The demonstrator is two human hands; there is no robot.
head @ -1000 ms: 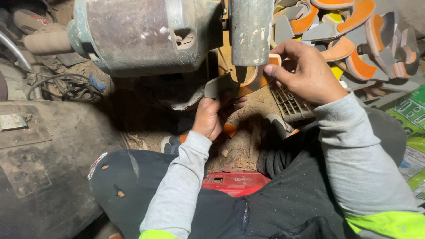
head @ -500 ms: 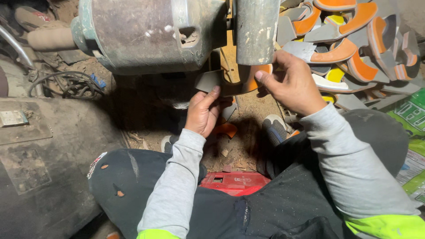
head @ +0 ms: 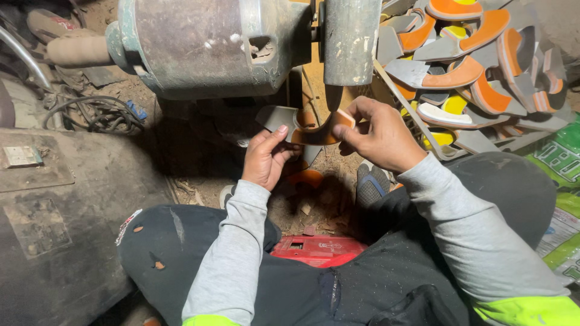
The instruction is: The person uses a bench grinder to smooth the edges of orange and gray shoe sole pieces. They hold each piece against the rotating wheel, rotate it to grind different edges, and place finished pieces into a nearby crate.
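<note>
Orange-and-grey curved sole piece [head: 305,128] is being gripped by both left hand [head: 267,158] and right hand [head: 379,134], at six o'clock below the grinding wheel [head: 350,39].

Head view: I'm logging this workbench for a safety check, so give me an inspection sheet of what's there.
Surface: dirt floor, dusty, with scraps.
Job's things: curved grey and orange shoe piece, held just below the grinding wheel of a motor.
Clutter: basket piled with grey, orange and yellow shoe pieces; red box between the legs; more pieces on the floor.
Grippers: left hand grips the piece's grey end; right hand pinches its orange end.
Cables: dark cord coiled left of the motor.
Surroundings: large dark dusty case at left; green printed sacks at right.
</note>
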